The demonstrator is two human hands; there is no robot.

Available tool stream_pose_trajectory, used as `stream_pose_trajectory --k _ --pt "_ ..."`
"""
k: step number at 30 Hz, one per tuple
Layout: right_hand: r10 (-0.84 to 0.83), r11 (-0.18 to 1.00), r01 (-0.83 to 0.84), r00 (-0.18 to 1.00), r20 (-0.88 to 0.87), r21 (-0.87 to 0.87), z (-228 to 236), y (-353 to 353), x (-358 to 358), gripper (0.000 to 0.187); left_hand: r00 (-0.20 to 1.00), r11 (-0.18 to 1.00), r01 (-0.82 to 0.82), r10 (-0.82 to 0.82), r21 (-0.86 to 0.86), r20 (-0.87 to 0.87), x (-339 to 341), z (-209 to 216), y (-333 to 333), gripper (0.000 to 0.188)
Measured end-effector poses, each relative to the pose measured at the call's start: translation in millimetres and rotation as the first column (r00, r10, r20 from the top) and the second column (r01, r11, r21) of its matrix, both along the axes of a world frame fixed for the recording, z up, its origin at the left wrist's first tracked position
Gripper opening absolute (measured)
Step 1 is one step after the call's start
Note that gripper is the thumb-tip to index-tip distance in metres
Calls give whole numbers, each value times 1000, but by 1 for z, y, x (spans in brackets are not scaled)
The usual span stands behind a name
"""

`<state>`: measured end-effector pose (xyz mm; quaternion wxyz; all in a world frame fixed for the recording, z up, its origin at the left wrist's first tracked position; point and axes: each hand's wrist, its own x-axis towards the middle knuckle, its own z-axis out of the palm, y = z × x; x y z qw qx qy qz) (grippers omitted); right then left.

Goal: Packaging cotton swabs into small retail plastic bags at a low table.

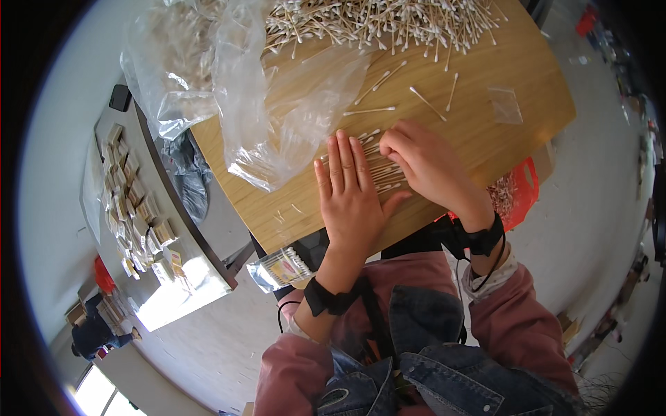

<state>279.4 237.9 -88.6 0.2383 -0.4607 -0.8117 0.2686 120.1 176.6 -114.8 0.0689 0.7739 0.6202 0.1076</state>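
Note:
My left hand (pixel 352 201) lies flat on the wooden table, its fingers stretched out over a row of cotton swabs (pixel 383 170) lined up side by side. Close beside it, my right hand (pixel 436 166) is closed, fingers curled down at the row's far right side. Whatever sits between those fingertips is hidden. A few loose swabs (pixel 428 104) are scattered beyond both hands. Further back spreads a large heap of swabs (pixel 388 24). Left of the heap, a crumpled clear plastic bag (pixel 277 132) reaches close to my left fingertips.
A small clear sachet (pixel 505 105) lies at the table's right. By my left wrist is a clear pack of swabs (pixel 283 269). A red bag (pixel 527 197) hangs below the right edge. Several small boxes cover a side table (pixel 208 274); another person (pixel 97 333) is at far left.

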Motion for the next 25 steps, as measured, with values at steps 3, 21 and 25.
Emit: stream_pose_trajectory --k 3,21,25 --pt "-27 996 23 999 -47 -91 -1 2 3 9 1000 1000 -2 2 6 4 1 1 1 110" --pt "-416 908 284 534 -737 -307 -20 -63 -30 46 349 943 -309 235 -125 907 -16 16 -29 67" --pt "-389 921 215 542 -744 -325 -19 -63 -32 51 128 891 -379 318 -250 939 -15 17 -34 63"
